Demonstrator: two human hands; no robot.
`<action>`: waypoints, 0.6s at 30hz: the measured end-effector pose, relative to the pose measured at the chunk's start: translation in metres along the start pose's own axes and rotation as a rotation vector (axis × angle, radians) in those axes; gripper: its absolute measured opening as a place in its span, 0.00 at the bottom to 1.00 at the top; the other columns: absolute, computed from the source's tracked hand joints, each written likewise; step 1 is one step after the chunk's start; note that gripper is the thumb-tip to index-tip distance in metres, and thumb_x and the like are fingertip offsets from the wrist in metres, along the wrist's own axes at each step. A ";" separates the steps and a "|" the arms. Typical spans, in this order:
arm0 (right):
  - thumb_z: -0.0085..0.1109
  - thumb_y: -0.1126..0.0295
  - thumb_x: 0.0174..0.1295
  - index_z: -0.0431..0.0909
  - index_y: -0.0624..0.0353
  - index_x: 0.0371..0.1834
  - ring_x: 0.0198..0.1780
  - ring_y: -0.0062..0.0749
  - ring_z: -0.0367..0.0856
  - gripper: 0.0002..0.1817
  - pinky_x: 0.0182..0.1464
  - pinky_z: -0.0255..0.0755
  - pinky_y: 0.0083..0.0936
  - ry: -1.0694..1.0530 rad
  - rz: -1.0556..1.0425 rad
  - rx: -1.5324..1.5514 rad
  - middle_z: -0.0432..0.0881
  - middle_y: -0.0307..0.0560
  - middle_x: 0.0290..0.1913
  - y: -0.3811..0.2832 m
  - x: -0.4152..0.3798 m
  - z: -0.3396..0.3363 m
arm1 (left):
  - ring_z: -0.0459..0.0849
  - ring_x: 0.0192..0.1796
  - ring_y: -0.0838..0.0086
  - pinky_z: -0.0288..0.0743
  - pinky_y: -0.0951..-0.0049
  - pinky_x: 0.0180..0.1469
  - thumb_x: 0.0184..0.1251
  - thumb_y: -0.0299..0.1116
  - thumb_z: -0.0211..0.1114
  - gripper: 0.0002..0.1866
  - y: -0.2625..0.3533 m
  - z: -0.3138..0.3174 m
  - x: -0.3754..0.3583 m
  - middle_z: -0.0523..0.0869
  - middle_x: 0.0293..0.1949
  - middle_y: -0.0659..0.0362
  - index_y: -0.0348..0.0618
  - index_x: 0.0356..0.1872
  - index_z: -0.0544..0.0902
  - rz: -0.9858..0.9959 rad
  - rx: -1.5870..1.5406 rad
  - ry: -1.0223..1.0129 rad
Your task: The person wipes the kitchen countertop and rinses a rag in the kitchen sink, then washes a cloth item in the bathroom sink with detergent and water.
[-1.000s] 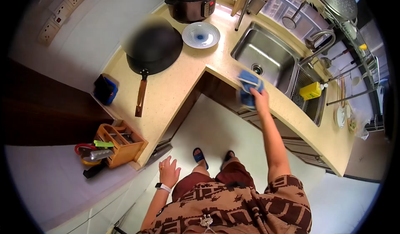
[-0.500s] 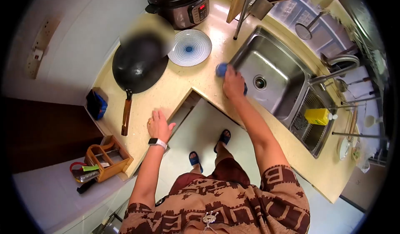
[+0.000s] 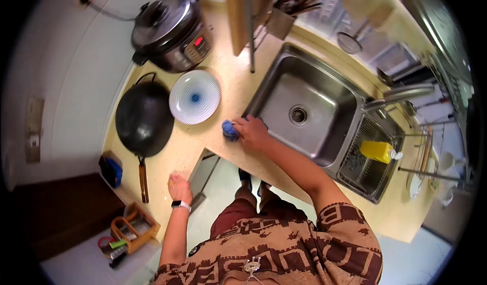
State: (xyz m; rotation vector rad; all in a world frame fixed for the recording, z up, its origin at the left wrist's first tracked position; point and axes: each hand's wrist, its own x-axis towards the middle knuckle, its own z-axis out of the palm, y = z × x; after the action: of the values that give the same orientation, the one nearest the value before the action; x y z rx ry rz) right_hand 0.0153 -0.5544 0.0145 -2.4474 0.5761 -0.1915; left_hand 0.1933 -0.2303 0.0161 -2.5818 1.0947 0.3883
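A crumpled blue cloth (image 3: 230,131) is gripped by my right hand (image 3: 252,133) on the cream countertop (image 3: 215,138), beside the left rim of the steel sink (image 3: 309,107). Part of the cloth is hidden under my palm. My left hand (image 3: 180,189), with a watch at its wrist, rests on the counter near the front edge. It holds nothing, and its fingers lie on the surface, slightly bent. Between my hands and the wall sit a patterned plate (image 3: 195,97) and a black wok (image 3: 144,117), whose wooden handle points toward me.
A pressure cooker (image 3: 170,34) with a lit red display stands at the back. In the sink's small basin lies a yellow bottle (image 3: 376,151). A wooden rack (image 3: 136,228) stands at lower left, and a utensil holder (image 3: 280,23) is behind the sink.
My right hand has moved left and toward me along the counter with the cloth. My left hand stays on the counter, its fingers less spread. The camera view has shifted.
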 end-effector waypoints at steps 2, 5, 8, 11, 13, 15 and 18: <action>0.58 0.64 0.61 0.82 0.56 0.45 0.48 0.42 0.78 0.12 0.47 0.72 0.38 0.023 0.070 0.092 0.81 0.42 0.53 0.034 -0.008 0.008 | 0.73 0.63 0.44 0.64 0.57 0.67 0.60 0.38 0.66 0.29 -0.009 0.006 0.005 0.74 0.59 0.30 0.22 0.55 0.75 0.044 -0.005 -0.007; 0.54 0.42 0.68 0.82 0.60 0.47 0.47 0.30 0.82 0.29 0.52 0.76 0.35 0.092 0.656 0.936 0.85 0.46 0.40 0.050 -0.049 -0.088 | 0.82 0.53 0.48 0.74 0.57 0.58 0.59 0.44 0.67 0.24 -0.003 -0.005 0.022 0.83 0.48 0.36 0.30 0.47 0.82 0.168 0.293 0.098; 0.49 0.37 0.67 0.77 0.54 0.58 0.52 0.38 0.83 0.33 0.57 0.76 0.38 0.444 0.550 1.962 0.84 0.46 0.52 0.078 -0.100 -0.118 | 0.86 0.33 0.51 0.78 0.53 0.35 0.61 0.55 0.64 0.23 0.049 -0.082 0.046 0.86 0.30 0.45 0.41 0.32 0.88 0.293 0.061 -0.222; 0.45 0.39 0.70 0.76 0.55 0.59 0.53 0.37 0.82 0.31 0.60 0.74 0.38 0.707 0.552 1.931 0.83 0.46 0.54 0.078 -0.132 -0.145 | 0.86 0.44 0.48 0.79 0.57 0.46 0.60 0.55 0.67 0.28 0.150 -0.138 0.080 0.87 0.39 0.41 0.35 0.44 0.86 0.690 -0.559 -0.216; 0.45 0.40 0.71 0.76 0.55 0.59 0.53 0.36 0.82 0.30 0.60 0.74 0.37 0.747 0.582 1.867 0.83 0.45 0.53 0.071 -0.142 -0.152 | 0.71 0.69 0.58 0.65 0.66 0.69 0.60 0.49 0.71 0.41 0.228 -0.145 0.100 0.72 0.68 0.44 0.35 0.70 0.67 0.795 -1.021 -0.495; 0.46 0.41 0.71 0.77 0.57 0.56 0.52 0.30 0.81 0.30 0.58 0.73 0.32 0.726 0.634 1.756 0.83 0.43 0.51 0.072 -0.156 -0.141 | 0.72 0.68 0.63 0.64 0.67 0.69 0.65 0.44 0.68 0.40 0.309 -0.155 0.098 0.72 0.67 0.49 0.37 0.73 0.61 0.914 -1.245 -0.622; 0.48 0.38 0.69 0.80 0.59 0.51 0.47 0.22 0.76 0.32 0.54 0.68 0.22 0.601 0.809 1.336 0.82 0.37 0.46 0.059 -0.168 -0.146 | 0.77 0.63 0.69 0.70 0.66 0.65 0.69 0.37 0.64 0.25 0.393 -0.183 0.084 0.80 0.60 0.55 0.40 0.65 0.72 0.850 -1.438 -0.993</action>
State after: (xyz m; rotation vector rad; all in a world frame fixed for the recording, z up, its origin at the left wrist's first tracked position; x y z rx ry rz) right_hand -0.1945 -0.5995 0.0964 -0.7541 1.1407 -0.6953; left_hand -0.0142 -0.6138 0.0844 -1.6793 1.6182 3.0744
